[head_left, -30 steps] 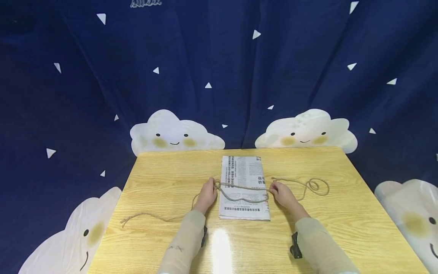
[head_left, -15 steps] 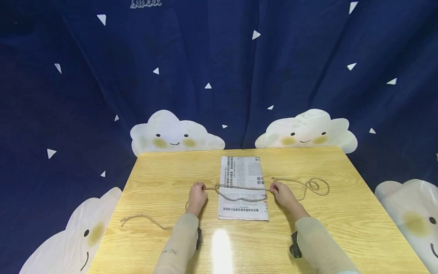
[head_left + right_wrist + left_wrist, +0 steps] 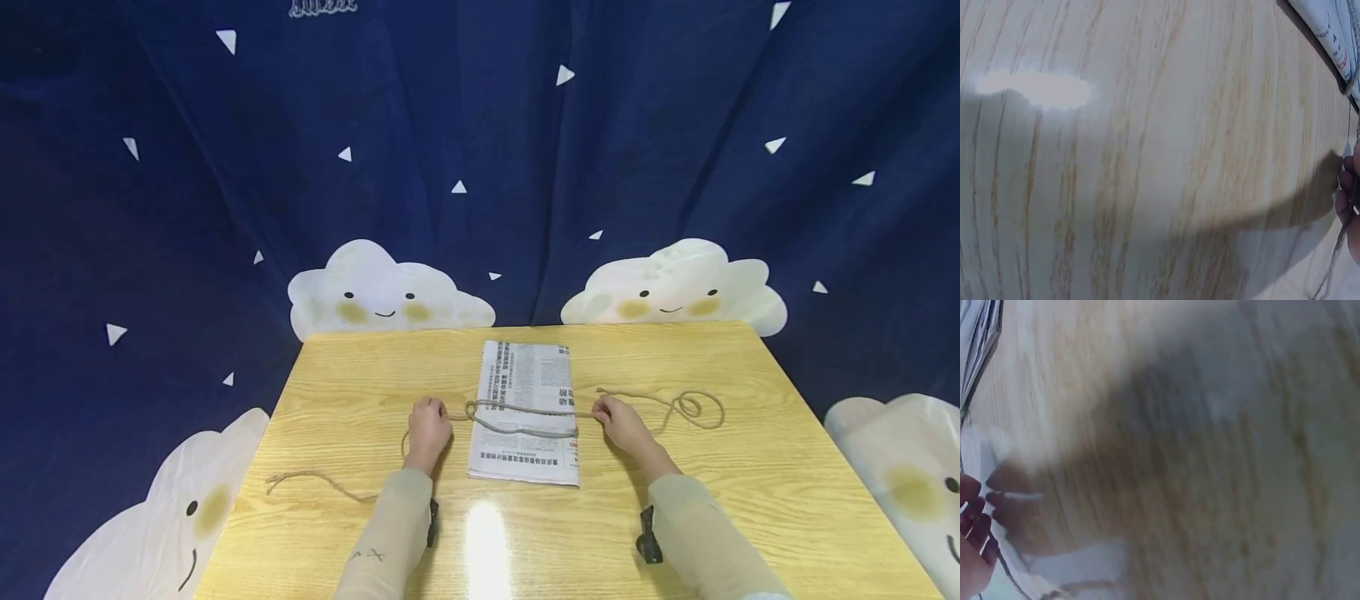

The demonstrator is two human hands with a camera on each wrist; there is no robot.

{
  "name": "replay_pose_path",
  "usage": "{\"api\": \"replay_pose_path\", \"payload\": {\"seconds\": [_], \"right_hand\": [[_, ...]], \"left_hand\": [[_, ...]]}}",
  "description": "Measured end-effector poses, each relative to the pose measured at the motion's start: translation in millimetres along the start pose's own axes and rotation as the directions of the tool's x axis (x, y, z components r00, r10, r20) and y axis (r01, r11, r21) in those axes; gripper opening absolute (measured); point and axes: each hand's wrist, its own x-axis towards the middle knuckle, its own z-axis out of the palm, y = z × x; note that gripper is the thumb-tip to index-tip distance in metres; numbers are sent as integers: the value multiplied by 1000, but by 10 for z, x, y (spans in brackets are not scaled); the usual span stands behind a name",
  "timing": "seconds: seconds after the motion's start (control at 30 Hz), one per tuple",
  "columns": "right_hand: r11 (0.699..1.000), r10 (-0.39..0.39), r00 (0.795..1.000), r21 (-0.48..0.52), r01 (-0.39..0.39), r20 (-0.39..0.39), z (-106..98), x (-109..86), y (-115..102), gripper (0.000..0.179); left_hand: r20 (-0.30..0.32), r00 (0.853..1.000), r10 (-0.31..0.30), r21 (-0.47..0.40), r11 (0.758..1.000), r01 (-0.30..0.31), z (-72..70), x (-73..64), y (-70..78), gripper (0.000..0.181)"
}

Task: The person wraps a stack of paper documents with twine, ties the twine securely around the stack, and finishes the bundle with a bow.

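A folded newspaper [image 3: 525, 460] lies on the wooden table, with a tan rope [image 3: 525, 409] running over it in two strands. At the newspaper's left edge the rope forms a loop where strands cross. Left of the newspaper, my left hand [image 3: 431, 427] pinches the rope; its curled fingers show at the edge of the left wrist view. My right hand [image 3: 619, 423] pinches the rope just right of the newspaper. The strand between the hands looks straight, while the lower one sags slightly. In the right wrist view the newspaper's folded corner [image 3: 1334, 47] shows beside the rope.
One loose rope tail [image 3: 322, 476] lies on the table at the left, and another, coiled tail [image 3: 693, 406] lies at the right. Behind the table [image 3: 360, 367] hangs a dark blue curtain [image 3: 480, 125] with clouds printed on it.
My left hand has moved left from the newspaper's edge, drawing rope through the loop. The newspaper has shifted and turned slightly to the left. My right hand has stayed nearly in place.
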Motion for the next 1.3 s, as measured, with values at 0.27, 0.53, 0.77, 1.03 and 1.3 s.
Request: {"api": "replay_pose_path", "payload": {"seconds": [0.27, 0.53, 0.77, 1.03, 1.3], "right_hand": [[999, -41, 999, 2, 41, -22, -3, 112, -116, 15], [999, -49, 998, -8, 48, -47, -16, 266, -255, 18], [987, -146, 989, -72, 145, -3, 34, 343, -298, 17], [964, -235, 972, -126, 235, 12, 97, 334, -273, 21], [952, -275, 961, -137, 274, 13, 123, 308, -288, 22]], "left_hand": [[240, 971, 2, -4, 1000, -1, -49, -19, 263, 12], [290, 954, 76, 63, 993, -98, -127, -129, 510, 27], [116, 988, 97, 56, 993, -104, -137, -184, 624, 17], [120, 971, 208, 76, 973, -217, 8, -477, 712, 12], [70, 950, 303, 282, 908, -311, 179, -755, 721, 18]]}}
